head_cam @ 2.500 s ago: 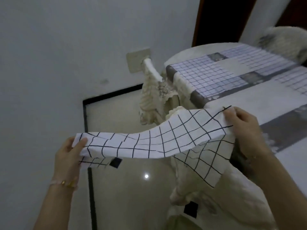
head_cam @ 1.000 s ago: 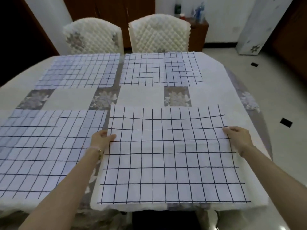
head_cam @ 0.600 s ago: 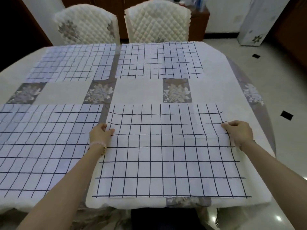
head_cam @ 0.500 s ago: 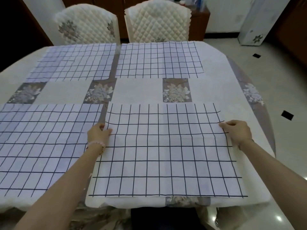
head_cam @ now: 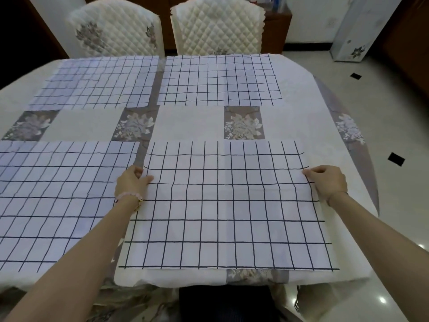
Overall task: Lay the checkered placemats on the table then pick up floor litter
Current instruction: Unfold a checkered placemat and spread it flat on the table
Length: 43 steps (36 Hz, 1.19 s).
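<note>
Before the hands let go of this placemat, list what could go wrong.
1. The near-right placemat lies close to the front edge of the table; a pull toward the person may leave it overhanging.
2. It ripples between the left hand and the right hand, which pinch its side edges; if released now, it may lie creased.
3. The left hand sits beside the near-left placemat and might nudge it askew.

Four checkered placemats (head_cam: 227,205) (head_cam: 58,194) (head_cam: 97,82) (head_cam: 220,80), two quilted chairs (head_cam: 113,33) (head_cam: 218,26), two hands (head_cam: 131,184) (head_cam: 327,182), one table (head_cam: 190,122), two dark floor squares (head_cam: 396,159) (head_cam: 355,76).
</note>
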Motion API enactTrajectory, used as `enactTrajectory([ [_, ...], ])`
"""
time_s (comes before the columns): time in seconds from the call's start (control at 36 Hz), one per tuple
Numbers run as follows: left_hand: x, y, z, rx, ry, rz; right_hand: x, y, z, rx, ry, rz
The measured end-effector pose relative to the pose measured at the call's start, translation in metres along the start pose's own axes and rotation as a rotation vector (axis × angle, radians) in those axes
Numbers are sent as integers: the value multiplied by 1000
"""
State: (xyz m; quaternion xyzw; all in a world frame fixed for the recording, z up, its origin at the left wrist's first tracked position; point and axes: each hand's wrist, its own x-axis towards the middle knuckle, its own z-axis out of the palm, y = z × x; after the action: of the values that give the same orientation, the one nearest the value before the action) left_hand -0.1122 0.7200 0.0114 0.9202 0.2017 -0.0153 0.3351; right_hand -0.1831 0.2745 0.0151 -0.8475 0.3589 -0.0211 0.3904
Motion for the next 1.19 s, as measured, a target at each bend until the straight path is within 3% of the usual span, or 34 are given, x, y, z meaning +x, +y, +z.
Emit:
enactTrajectory([
  [0.14,-9,2,1,11,56,29,0,0,3,-48,59,3],
  [0.28,-26,-7,3,258,158,267,-24,3,0,-130,78,-132],
  [0.39,-38,-17,8,305,-13,538,-71,17,2,-237,118,-360],
  [0.44,-47,-19,10,309,-92,612,-93,30,4,-338,41,-470],
  [0.58,-56,-19,10,295,-206,584,-123,58,10,-513,-209,-573],
  [0.72,-41,-26,6,507,-320,572,-124,76,5,-630,-295,-581],
  [1.03,-17,-30,5,729,-443,483,-129,70,-7,-664,-270,-602],
  [1.19,-65,-16,2,588,-263,573,-111,36,-5,-453,-128,-584],
])
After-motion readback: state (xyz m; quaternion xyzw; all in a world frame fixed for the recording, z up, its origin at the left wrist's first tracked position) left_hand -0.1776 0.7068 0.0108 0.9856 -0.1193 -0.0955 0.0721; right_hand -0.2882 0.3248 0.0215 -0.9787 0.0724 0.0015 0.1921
